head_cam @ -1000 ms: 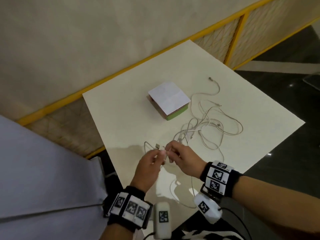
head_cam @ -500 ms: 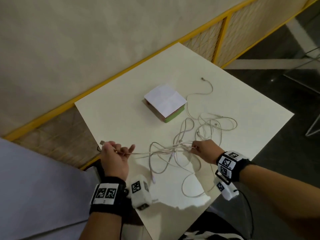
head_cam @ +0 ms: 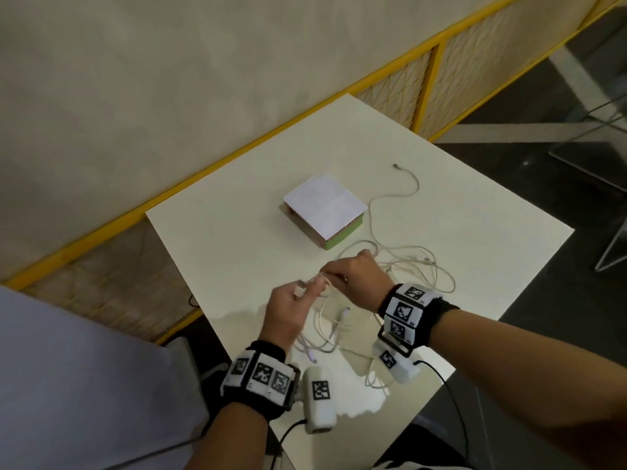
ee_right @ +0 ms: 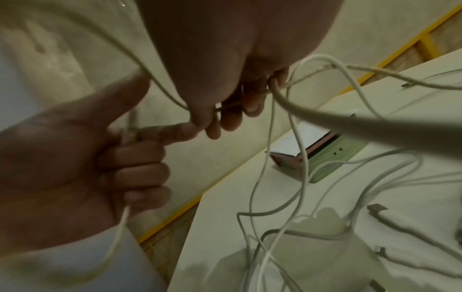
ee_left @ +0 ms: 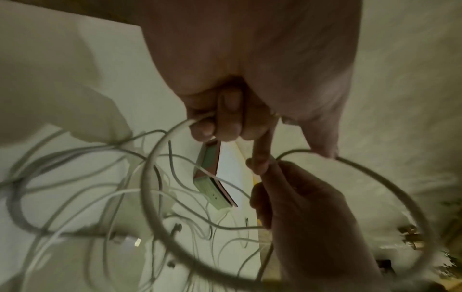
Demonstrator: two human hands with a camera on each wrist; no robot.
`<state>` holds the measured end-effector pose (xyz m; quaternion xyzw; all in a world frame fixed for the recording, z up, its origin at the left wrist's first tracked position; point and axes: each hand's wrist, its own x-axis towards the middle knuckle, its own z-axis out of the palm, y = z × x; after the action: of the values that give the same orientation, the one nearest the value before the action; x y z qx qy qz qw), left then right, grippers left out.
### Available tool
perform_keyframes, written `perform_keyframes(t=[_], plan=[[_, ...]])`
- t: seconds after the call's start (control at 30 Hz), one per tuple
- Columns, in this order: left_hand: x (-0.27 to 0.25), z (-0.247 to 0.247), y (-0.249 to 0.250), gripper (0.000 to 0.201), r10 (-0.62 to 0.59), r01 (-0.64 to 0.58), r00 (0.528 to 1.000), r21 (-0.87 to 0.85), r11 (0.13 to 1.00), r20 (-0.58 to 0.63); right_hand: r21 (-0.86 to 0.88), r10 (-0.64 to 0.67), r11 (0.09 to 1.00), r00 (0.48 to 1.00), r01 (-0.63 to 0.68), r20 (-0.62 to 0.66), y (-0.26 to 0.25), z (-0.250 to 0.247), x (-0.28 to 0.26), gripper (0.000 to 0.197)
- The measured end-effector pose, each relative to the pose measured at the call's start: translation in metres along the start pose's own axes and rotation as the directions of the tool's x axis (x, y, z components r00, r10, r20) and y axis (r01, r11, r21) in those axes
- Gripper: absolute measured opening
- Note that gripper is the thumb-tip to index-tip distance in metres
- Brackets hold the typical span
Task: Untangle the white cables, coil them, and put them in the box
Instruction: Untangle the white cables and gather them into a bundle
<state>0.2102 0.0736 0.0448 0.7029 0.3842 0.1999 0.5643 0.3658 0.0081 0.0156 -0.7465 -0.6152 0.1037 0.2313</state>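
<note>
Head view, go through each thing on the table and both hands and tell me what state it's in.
white cables: tangled, uncoiled, mostly lying on the table.
box: on the table, white flap over its top, no cable inside that shows.
left hand: grips a cable.
right hand: pinches a cable.
table: holds box and cables.
</note>
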Motion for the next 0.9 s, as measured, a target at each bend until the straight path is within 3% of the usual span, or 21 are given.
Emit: perform_keyframes(t=[0.13, 0.2, 0.3, 0.37, 0.5, 0.57, 0.67, 0.73, 0.83, 0.9], plan=[[0.006, 0.009, -0.005, 0.071, -0.284, 0.292, 0.956, -0.138, 0.947, 0.070, -0.138, -0.048, 0.990, 0.997, 0.039, -0.063, 0.000, 0.005, -0.004, 0.046], [0.009, 0.008, -0.009, 0.080, -0.332, 0.347, 0.937, -0.163, 0.924, 0.114, -0.224, -0.113, 0.970, 0.991, 0.095, -0.069, 0.003, 0.008, -0.008, 0.041], [0.013, 0.006, -0.009, 0.039, -0.278, 0.277, 0.948, 0.022, 0.960, 0.154, -0.171, -0.160, 0.974, 0.986, 0.150, -0.046, 0.010, 0.010, -0.011, 0.028], [0.015, 0.002, -0.012, 0.028, -0.229, 0.210, 0.963, 0.136, 0.968, 0.141, -0.161, -0.157, 0.975, 0.988, 0.156, 0.007, 0.021, 0.009, -0.013, 0.017], [0.017, -0.020, -0.018, 0.028, -0.199, 0.205, 0.976, 0.074, 0.976, -0.088, -0.212, 0.139, 0.973, 0.967, -0.093, 0.213, 0.057, 0.003, -0.027, 0.032], [0.019, -0.035, -0.019, 0.025, -0.210, 0.212, 0.957, -0.009, 0.977, -0.202, -0.213, 0.252, 0.955, 0.940, -0.205, 0.228, 0.075, -0.001, -0.036, 0.035], [0.024, -0.062, -0.021, 0.022, -0.261, 0.189, 0.886, -0.217, 0.958, -0.383, -0.084, 0.366, 0.931, 0.903, -0.356, 0.228, 0.095, -0.008, -0.044, 0.036], [0.026, -0.079, -0.024, 0.023, -0.295, 0.151, 0.824, -0.313, 0.938, -0.484, -0.060, 0.464, 0.883, 0.849, -0.465, 0.252, 0.105, -0.014, -0.051, 0.032], [0.026, -0.095, -0.027, 0.025, -0.300, 0.133, 0.770, -0.319, 0.939, -0.563, -0.161, 0.524, 0.852, 0.818, -0.499, 0.237, 0.115, -0.017, -0.058, 0.027], [0.024, -0.100, -0.027, 0.024, -0.287, 0.127, 0.745, -0.295, 0.947, -0.602, -0.006, 0.532, 0.842, 0.827, -0.540, 0.180, 0.115, -0.022, -0.054, 0.025]])
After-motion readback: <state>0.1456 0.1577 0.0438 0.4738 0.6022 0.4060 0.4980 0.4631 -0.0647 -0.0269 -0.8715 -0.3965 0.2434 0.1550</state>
